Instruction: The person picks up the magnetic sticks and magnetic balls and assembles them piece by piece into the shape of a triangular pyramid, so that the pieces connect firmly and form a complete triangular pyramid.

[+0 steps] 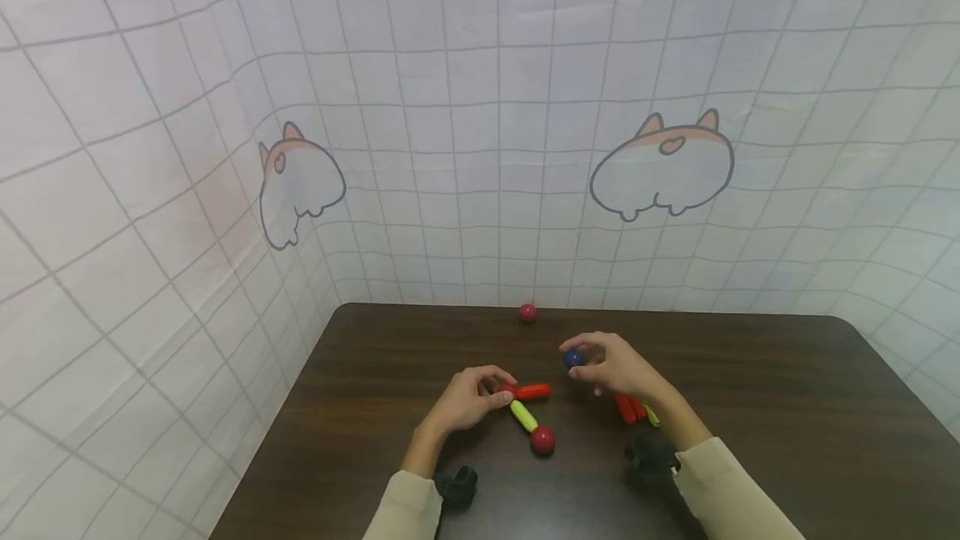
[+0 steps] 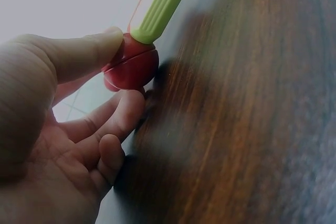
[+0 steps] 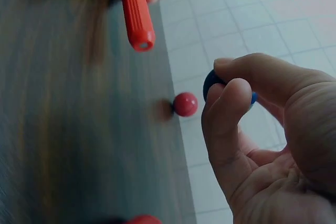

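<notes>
My left hand (image 1: 461, 402) pinches a red ball (image 2: 131, 66) between thumb and fingers, low over the table. A red rod (image 1: 534, 392) and a yellow-green rod (image 1: 523, 416) extend from that ball. At the near end of the yellow-green rod is another red ball (image 1: 543, 440). To the right, my right hand (image 1: 611, 365) holds a blue ball (image 1: 574, 358) between thumb and fingertips, raised over the tabletop. In the right wrist view, fingers cover much of the blue ball (image 3: 212, 82).
One loose red ball (image 1: 528, 312) lies at the table's far edge. Several red rods (image 1: 628, 408) and a yellow-green one (image 1: 652, 416) lie under the right forearm. Dark wrist-worn devices (image 1: 457, 487) sit by the cuffs. Behind the dark wooden table (image 1: 750, 373) hangs a gridded white cloth (image 1: 480, 148).
</notes>
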Motion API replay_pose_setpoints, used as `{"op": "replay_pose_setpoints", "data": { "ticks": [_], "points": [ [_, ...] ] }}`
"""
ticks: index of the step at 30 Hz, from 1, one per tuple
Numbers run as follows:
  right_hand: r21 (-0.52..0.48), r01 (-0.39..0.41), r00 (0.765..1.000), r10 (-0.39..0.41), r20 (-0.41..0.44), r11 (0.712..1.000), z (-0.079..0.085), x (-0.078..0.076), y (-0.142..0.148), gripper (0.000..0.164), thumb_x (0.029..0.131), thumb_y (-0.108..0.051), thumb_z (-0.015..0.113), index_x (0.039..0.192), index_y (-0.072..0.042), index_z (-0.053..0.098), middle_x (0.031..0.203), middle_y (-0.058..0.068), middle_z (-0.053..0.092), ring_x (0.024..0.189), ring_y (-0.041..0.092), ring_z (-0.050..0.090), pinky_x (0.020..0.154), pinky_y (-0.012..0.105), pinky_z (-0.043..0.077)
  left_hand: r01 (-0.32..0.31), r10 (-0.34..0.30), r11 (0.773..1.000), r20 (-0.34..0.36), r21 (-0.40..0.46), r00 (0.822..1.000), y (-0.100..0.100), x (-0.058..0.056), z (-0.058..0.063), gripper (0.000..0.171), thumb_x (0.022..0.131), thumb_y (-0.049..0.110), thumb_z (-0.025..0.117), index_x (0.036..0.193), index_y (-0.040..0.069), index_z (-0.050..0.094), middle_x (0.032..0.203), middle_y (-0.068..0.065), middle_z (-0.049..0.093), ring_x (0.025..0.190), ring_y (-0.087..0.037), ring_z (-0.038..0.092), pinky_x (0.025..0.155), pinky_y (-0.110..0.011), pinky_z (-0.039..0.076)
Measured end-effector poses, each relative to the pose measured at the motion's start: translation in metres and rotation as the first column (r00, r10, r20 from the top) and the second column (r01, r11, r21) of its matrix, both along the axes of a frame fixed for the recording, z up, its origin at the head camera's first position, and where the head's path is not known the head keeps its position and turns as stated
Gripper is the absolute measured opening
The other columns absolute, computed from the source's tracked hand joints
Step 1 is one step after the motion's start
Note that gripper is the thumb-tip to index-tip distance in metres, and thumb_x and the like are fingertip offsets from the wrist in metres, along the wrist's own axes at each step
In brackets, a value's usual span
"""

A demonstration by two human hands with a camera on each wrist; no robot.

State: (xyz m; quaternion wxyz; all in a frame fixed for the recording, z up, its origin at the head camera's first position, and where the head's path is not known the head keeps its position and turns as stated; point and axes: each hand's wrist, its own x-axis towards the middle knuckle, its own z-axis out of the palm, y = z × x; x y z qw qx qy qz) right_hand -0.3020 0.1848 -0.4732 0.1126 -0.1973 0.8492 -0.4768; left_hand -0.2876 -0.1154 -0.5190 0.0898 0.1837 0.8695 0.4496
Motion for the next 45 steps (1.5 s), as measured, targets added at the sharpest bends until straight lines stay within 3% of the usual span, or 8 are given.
{"op": "replay_pose_setpoints", "data": {
  "ticks": [6, 14, 21, 45],
  "points": [
    [-0.029, -0.004, 1.0, 0.004, 0.015, 1.0, -0.013, 0.008, -0.007, 0.042, 0.094, -0.013, 0.074, 0.134, -0.005, 0.062, 0.124, 0.024, 0.057, 0.059, 0.019, 0.06, 0.057, 0.041, 0.057, 0.003, -0.003, 1.0, 0.008, 0.005, 1.0, 0.0, 0.001, 0.001, 0.017, 0.095, 0.023, 0.074, 0.112, 0.022, 0.074, 0.095, 0.0, 0.068, 0.072, -0.014, 0.058, 0.063, -0.03, 0.047],
    [-0.079, 0.004, 0.998, 0.001, 0.061, 0.997, -0.022, 0.015, -0.017, 0.041, 0.093, -0.009, 0.074, 0.132, -0.003, 0.063, 0.125, 0.025, 0.058, 0.057, 0.015, 0.056, 0.052, 0.03, 0.053, 0.007, -0.007, 1.0, 0.01, 0.014, 1.0, -0.001, 0.001, 0.001, 0.016, 0.095, 0.023, 0.074, 0.111, 0.025, 0.073, 0.096, 0.001, 0.068, 0.073, -0.014, 0.058, 0.064, -0.03, 0.048],
    [-0.04, 0.02, 0.997, -0.017, 0.072, 0.999, -0.025, 0.017, -0.022, 0.037, 0.093, -0.007, 0.073, 0.129, -0.007, 0.065, 0.118, 0.02, 0.06, 0.058, 0.016, 0.058, 0.053, 0.029, 0.054, 0.011, -0.011, 1.0, 0.005, 0.009, 1.0, -0.001, 0.001, 0.003, 0.018, 0.095, 0.023, 0.074, 0.113, 0.022, 0.073, 0.095, 0.0, 0.069, 0.071, -0.013, 0.058, 0.063, -0.029, 0.047],
    [0.002, -0.049, 0.995, 0.049, 0.088, 0.999, -0.029, 0.017, -0.02, 0.036, 0.092, -0.006, 0.074, 0.126, -0.004, 0.064, 0.115, 0.019, 0.06, 0.058, 0.017, 0.058, 0.05, 0.029, 0.052, -0.011, 0.011, 1.0, 0.005, 0.0, 1.0, 0.003, 0.002, 0.002, 0.019, 0.094, 0.021, 0.075, 0.113, 0.018, 0.073, 0.092, 0.0, 0.068, 0.07, -0.013, 0.056, 0.062, -0.028, 0.046]
  ]
}}
